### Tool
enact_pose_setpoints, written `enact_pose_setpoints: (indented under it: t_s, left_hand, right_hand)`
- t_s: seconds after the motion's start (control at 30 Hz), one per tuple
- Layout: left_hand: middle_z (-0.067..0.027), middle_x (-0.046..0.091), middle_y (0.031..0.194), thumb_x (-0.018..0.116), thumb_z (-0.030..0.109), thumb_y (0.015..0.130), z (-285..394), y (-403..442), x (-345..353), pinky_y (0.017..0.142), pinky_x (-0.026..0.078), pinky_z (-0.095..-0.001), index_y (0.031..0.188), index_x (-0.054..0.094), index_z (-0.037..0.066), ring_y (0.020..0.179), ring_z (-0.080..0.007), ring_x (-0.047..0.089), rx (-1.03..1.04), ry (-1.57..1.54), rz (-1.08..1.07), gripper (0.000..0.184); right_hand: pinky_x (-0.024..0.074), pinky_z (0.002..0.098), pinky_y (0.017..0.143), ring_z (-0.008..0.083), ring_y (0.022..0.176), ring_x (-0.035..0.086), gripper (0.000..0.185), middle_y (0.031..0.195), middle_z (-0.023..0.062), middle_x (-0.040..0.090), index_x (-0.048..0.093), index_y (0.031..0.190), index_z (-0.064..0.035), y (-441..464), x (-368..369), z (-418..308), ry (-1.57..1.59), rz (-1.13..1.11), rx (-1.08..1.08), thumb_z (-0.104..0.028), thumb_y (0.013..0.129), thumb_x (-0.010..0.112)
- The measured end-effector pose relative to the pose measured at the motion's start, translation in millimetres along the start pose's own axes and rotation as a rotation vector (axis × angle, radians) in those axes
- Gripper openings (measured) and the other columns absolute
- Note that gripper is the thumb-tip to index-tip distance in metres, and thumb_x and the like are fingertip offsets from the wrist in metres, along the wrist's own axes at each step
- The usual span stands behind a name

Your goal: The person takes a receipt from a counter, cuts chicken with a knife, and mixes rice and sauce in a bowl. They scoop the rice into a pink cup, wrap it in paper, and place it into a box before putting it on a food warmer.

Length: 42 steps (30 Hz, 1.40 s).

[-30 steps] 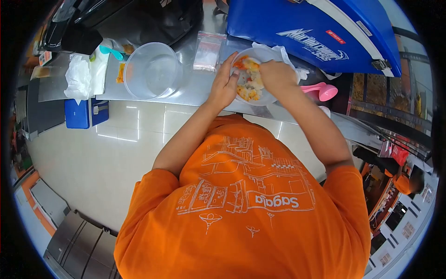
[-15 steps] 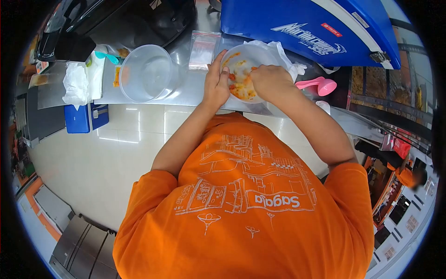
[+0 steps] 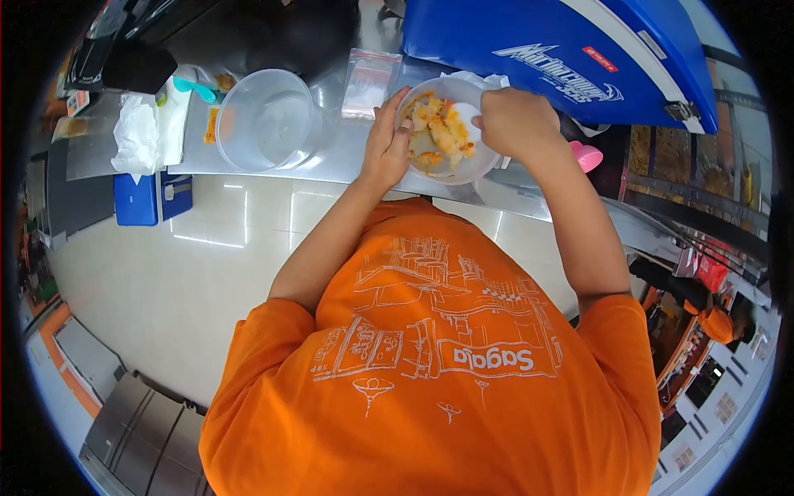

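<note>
From my seat far off, I see the plastic bowl [image 3: 466, 171] at the near edge of the metal counter [image 3: 331, 159], in front of the blue cooler box [image 3: 529, 51]; I can't tell whether its base rests fully on the metal. My left hand [image 3: 386, 150] grips its left side, thumb over the rim and fingers along the outer wall. My right hand [image 3: 514, 122] is closed in a fist at the far-right part of the rim, apparently around the handle of a white utensil [image 3: 466, 114], perhaps a spoon; the handle itself is hidden under the fingers.

The food [image 3: 442, 132] lies in pale and orange lumps inside the bowl, beside the white utensil. I judge it soft and easily broken, so light pressure suits it. The bowl looks light and thin-walled, likely to flex if squeezed and to skid if pushed from one side. Its orange-smeared inside is probably slippery, so I'd take hold of the outer wall and rim, and keep the utensil by its handle.

Left of the bowl stands a clear tub [image 3: 269, 112], with a plastic bag [image 3: 370, 84] between them; a pink scoop [image 3: 586, 155] lies near my right forearm.
</note>
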<state>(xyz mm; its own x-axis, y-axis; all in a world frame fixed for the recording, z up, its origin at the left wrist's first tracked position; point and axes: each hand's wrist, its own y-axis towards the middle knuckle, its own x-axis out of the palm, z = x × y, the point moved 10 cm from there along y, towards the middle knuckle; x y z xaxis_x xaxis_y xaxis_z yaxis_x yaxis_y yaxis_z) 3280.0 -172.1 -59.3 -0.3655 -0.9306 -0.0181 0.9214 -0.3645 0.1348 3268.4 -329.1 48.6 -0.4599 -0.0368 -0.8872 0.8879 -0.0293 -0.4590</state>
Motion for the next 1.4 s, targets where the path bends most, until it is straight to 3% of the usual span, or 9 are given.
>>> enact_pose_setpoints:
  t_s: [0.13,0.23,0.33,0.5,0.67,0.77,1.0,1.27,1.4]
  left_hand:
    - [-0.0238,0.049,0.147,0.045,0.015,0.097,9,0,3,0.125,0.011,-0.0502,0.149,0.040,-0.001,0.138,-0.0391,0.045,0.044,0.106,0.013,0.055]
    - [-0.0245,0.046,0.149,0.043,0.017,0.099,7,-2,4,0.125,0.010,-0.0484,0.151,0.037,-0.001,0.140,-0.0393,0.043,0.059,0.074,0.013,0.056]
    - [-0.0226,0.045,0.151,0.041,0.021,0.103,5,-1,7,0.124,0.017,-0.0447,0.153,0.035,0.000,0.141,-0.0352,0.043,0.035,-0.026,-0.035,0.055]
    - [-0.0171,0.048,0.150,0.039,0.024,0.106,-1,4,14,0.118,0.031,-0.0363,0.154,0.035,-0.001,0.140,-0.0261,0.042,-0.046,-0.479,-0.072,0.054]
    - [-0.0184,0.045,0.152,0.036,0.021,0.106,-5,8,7,0.119,0.031,-0.0368,0.156,0.032,0.001,0.141,-0.0263,0.043,-0.077,-0.307,-0.164,0.054]
    - [-0.0181,0.048,0.149,0.036,0.019,0.104,-9,11,14,0.118,0.034,-0.0367,0.155,0.035,0.001,0.138,-0.0262,0.047,-0.108,-0.296,-0.197,0.054]
    - [-0.0183,0.054,0.143,0.040,0.013,0.099,-7,14,5,0.113,0.037,-0.0340,0.150,0.043,0.001,0.132,-0.0248,0.051,-0.120,-0.350,-0.127,0.053]
    - [-0.0203,0.060,0.136,0.041,0.012,0.097,-11,13,4,0.109,0.042,-0.0346,0.147,0.047,0.000,0.126,-0.0261,0.058,-0.091,-0.205,-0.108,0.052]
    - [-0.0220,0.060,0.136,0.041,0.011,0.095,-4,11,1,0.110,0.041,-0.0347,0.146,0.049,-0.001,0.127,-0.0272,0.058,-0.030,-0.129,-0.076,0.053]
  right_hand:
    - [0.0599,0.0442,0.075,0.0324,0.093,0.074,0.023,0.101,0.0164,0.075,0.076,0.100,-0.0042,8,38,-25,-0.185,-0.103,-0.029,-0.023,0.092,0.064]
    - [0.0613,0.0407,0.077,0.0284,0.097,0.075,0.023,0.108,0.0106,0.076,0.077,0.106,-0.0098,-6,-14,-20,-0.155,0.004,0.061,-0.013,0.090,0.061]
    - [0.0607,0.0438,0.077,0.0343,0.090,0.075,0.023,0.103,0.0171,0.075,0.076,0.102,-0.0040,25,43,-19,-0.072,0.042,-0.018,-0.018,0.094,0.059]
    - [0.0597,0.0429,0.084,0.0320,0.098,0.074,0.025,0.107,0.0135,0.075,0.075,0.109,-0.0086,4,24,-61,0.103,0.002,-0.104,-0.015,0.092,0.059]
    - [0.0582,0.0447,0.088,0.0331,0.101,0.073,0.025,0.110,0.0154,0.074,0.075,0.109,-0.0096,-7,54,-70,0.020,-0.195,-0.227,-0.018,0.092,0.058]
    - [0.0577,0.0451,0.088,0.0327,0.102,0.073,0.024,0.113,0.0164,0.074,0.075,0.109,-0.0091,1,15,-44,0.076,0.021,-0.070,-0.018,0.091,0.062]
    - [0.0583,0.0435,0.088,0.0319,0.102,0.073,0.026,0.113,0.0167,0.074,0.074,0.113,-0.0084,24,50,-38,0.340,-0.029,-0.053,-0.015,0.089,0.067]
    - [0.0613,0.0421,0.078,0.0292,0.094,0.075,0.023,0.104,0.0125,0.076,0.076,0.106,-0.0069,2,12,-39,-0.123,0.025,-0.037,-0.015,0.085,0.070]
    - [0.0605,0.0431,0.082,0.0325,0.097,0.074,0.023,0.105,0.0151,0.075,0.076,0.107,-0.0066,4,37,-35,-0.028,-0.044,-0.014,-0.014,0.088,0.066]
